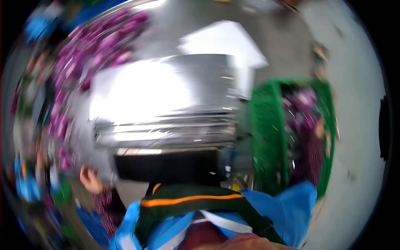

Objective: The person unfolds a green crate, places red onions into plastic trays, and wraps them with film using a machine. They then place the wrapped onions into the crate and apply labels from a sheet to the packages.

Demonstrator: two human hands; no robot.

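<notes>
Motion blur covers the whole view. My left hand is at the lower left, by the near edge of the metal table, fingers curled in with no object showing in them. On the right, my right hand reaches into a green plastic crate, close to the purple vegetables inside it; its fingers are smeared and I cannot tell whether they grip one. Between my hands stands a shiny metal-topped wrapping station, with film-like bands along its near side and a dark front panel.
More purple vegetables lie along the left and far left of the metal table. White sheets rest behind the station. At the left, blurred people in blue are along the table. Pale floor stretches along the right.
</notes>
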